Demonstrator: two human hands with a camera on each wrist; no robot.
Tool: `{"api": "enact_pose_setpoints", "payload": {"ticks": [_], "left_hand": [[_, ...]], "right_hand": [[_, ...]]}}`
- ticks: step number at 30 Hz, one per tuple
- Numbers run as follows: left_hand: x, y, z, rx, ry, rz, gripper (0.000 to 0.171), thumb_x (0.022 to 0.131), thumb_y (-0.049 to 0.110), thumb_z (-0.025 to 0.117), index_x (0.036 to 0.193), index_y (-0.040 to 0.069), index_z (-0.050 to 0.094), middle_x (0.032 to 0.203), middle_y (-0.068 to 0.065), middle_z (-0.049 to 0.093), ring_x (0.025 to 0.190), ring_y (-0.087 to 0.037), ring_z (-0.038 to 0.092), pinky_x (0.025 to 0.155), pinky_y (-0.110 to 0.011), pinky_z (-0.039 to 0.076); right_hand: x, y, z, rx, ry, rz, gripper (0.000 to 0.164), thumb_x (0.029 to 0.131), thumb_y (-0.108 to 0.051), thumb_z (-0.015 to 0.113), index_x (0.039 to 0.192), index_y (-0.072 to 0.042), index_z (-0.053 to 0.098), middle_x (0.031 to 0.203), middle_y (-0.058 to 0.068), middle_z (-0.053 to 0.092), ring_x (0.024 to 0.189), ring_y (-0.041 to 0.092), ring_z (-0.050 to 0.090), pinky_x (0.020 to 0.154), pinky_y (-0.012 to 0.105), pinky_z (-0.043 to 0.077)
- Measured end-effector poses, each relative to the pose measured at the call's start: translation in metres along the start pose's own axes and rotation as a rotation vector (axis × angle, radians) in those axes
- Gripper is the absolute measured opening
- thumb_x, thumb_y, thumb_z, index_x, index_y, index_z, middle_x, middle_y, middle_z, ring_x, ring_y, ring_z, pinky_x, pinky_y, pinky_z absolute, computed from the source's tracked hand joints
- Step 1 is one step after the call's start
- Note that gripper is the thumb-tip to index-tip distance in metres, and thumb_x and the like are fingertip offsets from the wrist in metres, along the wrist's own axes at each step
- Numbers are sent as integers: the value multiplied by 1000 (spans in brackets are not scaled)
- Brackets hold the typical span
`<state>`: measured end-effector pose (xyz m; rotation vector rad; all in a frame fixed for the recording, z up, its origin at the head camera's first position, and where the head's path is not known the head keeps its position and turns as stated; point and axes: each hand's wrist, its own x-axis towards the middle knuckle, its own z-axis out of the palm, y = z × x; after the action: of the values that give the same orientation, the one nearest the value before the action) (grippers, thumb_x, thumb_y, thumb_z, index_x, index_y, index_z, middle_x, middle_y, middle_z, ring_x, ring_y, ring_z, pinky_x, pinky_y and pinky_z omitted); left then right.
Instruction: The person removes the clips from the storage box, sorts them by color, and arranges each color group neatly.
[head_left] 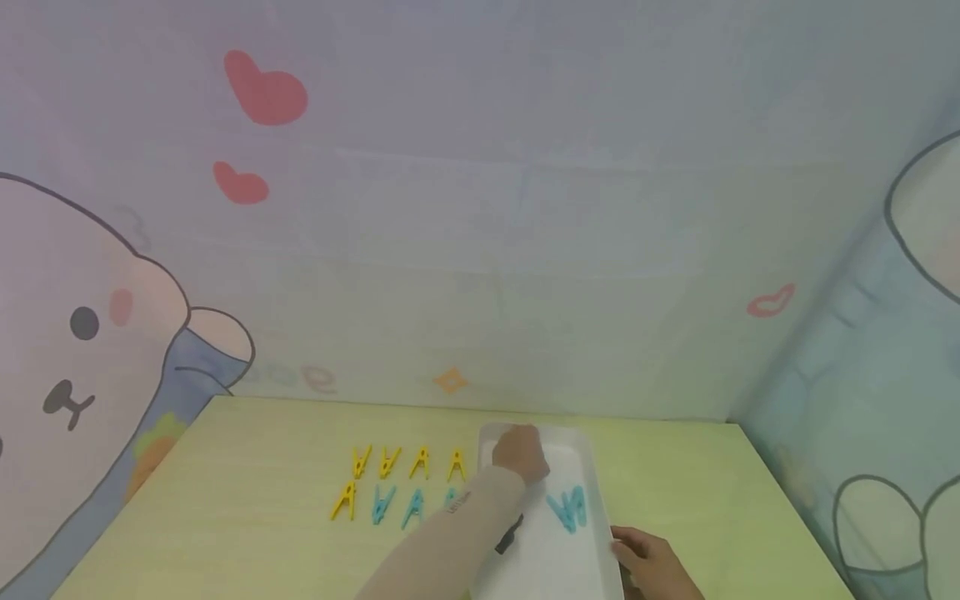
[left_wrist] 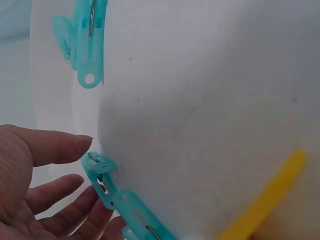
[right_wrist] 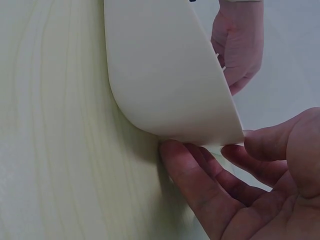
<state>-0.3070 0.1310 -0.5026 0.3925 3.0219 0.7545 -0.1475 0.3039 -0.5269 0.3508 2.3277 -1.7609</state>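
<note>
My left hand (head_left: 521,454) reaches down into a white tray (head_left: 588,467), over its far part. In the left wrist view its thumb and fingers close round the end of a blue clothespin (left_wrist: 102,187); a second blue clothespin (left_wrist: 140,215) touches that one. Other blue clothespins (left_wrist: 91,45) lie by the tray wall, and a blurred yellow strip (left_wrist: 270,195) crosses the lower right. My right hand (head_left: 652,562) holds the tray's right side. Up close, the right thumb (right_wrist: 267,142) pinches the tray rim, with the fingers bent beneath it.
Left of the tray, several yellow clothespins (head_left: 387,462) stand in a row on the pale wooden table (head_left: 225,492). Nearer me runs a row with another yellow clothespin (head_left: 344,501) and blue clothespins (head_left: 413,508), partly hidden by my left sleeve (head_left: 457,533). A printed curtain (head_left: 525,250) hangs behind.
</note>
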Motion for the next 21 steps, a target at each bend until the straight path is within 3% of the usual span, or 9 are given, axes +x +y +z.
{"api": "enact_pose_setpoints", "payload": {"ticks": [13, 21], "left_hand": [[0, 2, 8, 86, 19, 19, 23, 76, 11, 76, 96, 7, 65, 82, -5, 61, 76, -21, 60, 75, -42, 54], [-7, 4, -2, 42, 60, 48, 14, 74, 9, 73, 80, 4, 61, 68, -4, 54, 58, -18, 50, 53, -32, 48]], "right_hand": [[-3, -6, 2, -72, 49, 38, 39, 100, -12, 56, 129, 15, 53, 109, 20, 67, 87, 26, 67, 69, 43, 57], [-3, -7, 0, -102, 53, 20, 38, 100, -11, 56, 128, 15, 54, 108, 20, 68, 87, 26, 67, 69, 43, 57]]}}
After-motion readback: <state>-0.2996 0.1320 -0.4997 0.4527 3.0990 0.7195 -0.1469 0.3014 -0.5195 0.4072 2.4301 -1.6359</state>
